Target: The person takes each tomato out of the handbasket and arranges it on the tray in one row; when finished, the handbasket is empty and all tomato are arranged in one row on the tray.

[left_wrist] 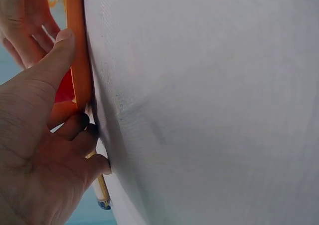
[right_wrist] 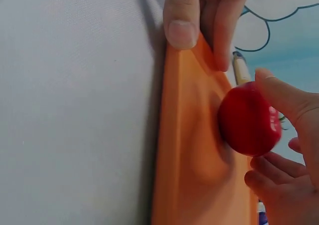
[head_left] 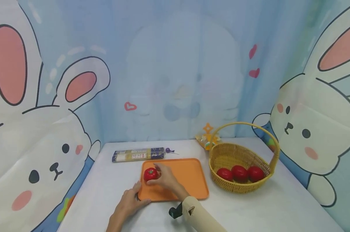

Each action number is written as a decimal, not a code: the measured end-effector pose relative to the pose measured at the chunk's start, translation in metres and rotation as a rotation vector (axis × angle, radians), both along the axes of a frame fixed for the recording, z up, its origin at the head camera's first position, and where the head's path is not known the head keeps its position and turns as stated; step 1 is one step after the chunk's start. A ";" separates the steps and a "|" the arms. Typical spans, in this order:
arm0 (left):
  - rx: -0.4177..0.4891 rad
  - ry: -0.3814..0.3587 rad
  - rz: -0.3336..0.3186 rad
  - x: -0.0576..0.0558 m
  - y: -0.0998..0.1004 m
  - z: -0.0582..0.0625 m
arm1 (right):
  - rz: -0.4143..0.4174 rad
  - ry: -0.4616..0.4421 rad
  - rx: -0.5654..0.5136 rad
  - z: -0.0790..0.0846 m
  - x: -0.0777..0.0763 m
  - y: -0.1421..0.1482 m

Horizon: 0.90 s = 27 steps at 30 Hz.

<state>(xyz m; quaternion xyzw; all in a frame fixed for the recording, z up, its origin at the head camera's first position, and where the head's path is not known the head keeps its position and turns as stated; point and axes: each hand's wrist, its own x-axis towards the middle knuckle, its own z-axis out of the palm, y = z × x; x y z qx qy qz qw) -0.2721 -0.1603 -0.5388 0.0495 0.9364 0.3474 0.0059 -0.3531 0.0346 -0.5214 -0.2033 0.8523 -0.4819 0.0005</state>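
Observation:
On the left part of an orange tray (head_left: 189, 178) is a red tomato (head_left: 150, 174) with a small green stem. My right hand (head_left: 166, 176) holds it, thumb on one side and fingertips on the other. In the right wrist view the tomato (right_wrist: 249, 119) is close over the tray floor, its shadow beside it. My left hand (head_left: 129, 200) grips the tray's near left corner. Its thumb (left_wrist: 61, 53) lies along the rim, while the other fingers curl by the corner's side, as the left wrist view shows.
To the right, a yellow wicker basket (head_left: 224, 187) with a tall handle contains three red round things (head_left: 239, 174). Behind the tray lie long wrapped packs (head_left: 138, 155) and a purple lollipop (head_left: 169, 150). A clear and yellow packet (head_left: 205, 141) stands behind the basket, near the curtain.

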 end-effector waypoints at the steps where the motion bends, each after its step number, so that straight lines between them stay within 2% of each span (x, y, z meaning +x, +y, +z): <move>1: -0.003 -0.005 -0.001 0.001 -0.001 -0.001 | 0.011 0.005 0.031 0.003 0.002 0.002; 5: 0.003 -0.035 0.019 0.004 -0.003 -0.002 | 0.072 0.032 0.185 0.029 0.009 0.020; 12: -0.022 -0.072 0.023 0.000 0.002 0.000 | 0.258 0.151 0.303 0.105 0.022 0.091; 15: -0.016 -0.071 0.017 0.000 0.002 0.002 | 0.314 0.114 0.350 0.134 0.027 0.128; 17: -0.016 -0.072 0.015 0.000 0.001 0.003 | 0.333 0.094 0.372 0.146 0.028 0.154; 21: -0.018 -0.079 0.025 0.000 0.000 0.005 | 0.308 0.073 0.406 0.158 0.023 0.206; 24: -0.023 -0.093 0.031 0.000 0.001 0.004 | 0.208 0.029 0.441 0.155 0.016 0.244; 27: -0.033 -0.102 0.028 0.000 0.002 0.004 | 0.102 -0.043 0.463 0.144 0.008 0.279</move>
